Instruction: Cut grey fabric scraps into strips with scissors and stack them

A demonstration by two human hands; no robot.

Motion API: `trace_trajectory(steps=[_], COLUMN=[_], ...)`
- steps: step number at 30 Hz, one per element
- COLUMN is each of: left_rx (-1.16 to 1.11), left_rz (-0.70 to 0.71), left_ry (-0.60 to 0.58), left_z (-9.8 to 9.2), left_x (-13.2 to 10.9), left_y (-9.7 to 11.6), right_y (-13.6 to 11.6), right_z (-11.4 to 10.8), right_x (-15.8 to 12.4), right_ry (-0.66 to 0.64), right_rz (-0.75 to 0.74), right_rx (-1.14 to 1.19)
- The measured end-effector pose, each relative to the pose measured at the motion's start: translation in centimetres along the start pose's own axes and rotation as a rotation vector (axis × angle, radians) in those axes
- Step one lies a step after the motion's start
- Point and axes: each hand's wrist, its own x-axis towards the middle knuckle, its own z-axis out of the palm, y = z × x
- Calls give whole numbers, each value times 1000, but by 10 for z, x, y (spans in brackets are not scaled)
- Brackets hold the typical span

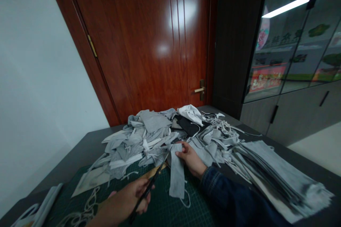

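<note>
My left hand (137,193) is closed around a pair of black scissors (153,180). Their blades point up and away, with the tip close to the left edge of a grey cloth strip (177,177). Thumb and fingers of my right hand (190,158) pinch that strip near its top, and it hangs down over the green cutting mat (197,207). A thin pale cord (186,202) loops out at its lower end. Behind both hands lies a heap of grey cloth pieces (144,138); whether the blades touch the cloth, I cannot tell.
Stacked long grey strips (285,173) lie at the right, beside tangled pale cords (223,127). White cloth (189,113) and black cloth (189,126) top the heap. More cord (92,198) lies at front left. A wooden door (141,42) and cabinet (301,113) stand behind.
</note>
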Motion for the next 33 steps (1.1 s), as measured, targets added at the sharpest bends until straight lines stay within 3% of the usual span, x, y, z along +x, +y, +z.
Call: trace_trajectory(steps=[4, 10, 15, 22, 33], left_rx=[-61, 40, -95, -302, -335], left_rz=[30, 16, 13, 22, -6], left_ry=[-14, 65, 114, 93, 103], left_z=[5, 33, 46, 58, 64], left_x=[1, -6, 3, 2, 0], left_y=[0, 18, 7, 9, 13], right_y=[0, 5, 16, 15, 15], right_z=[3, 10, 13, 21, 23], right_x=[-2, -5, -7, -16, -16], right_ry=[12, 5, 12, 35, 47], right_rz=[-27, -74, -67, -1, 33], right_rx=[-80, -126, -127, -40, 8])
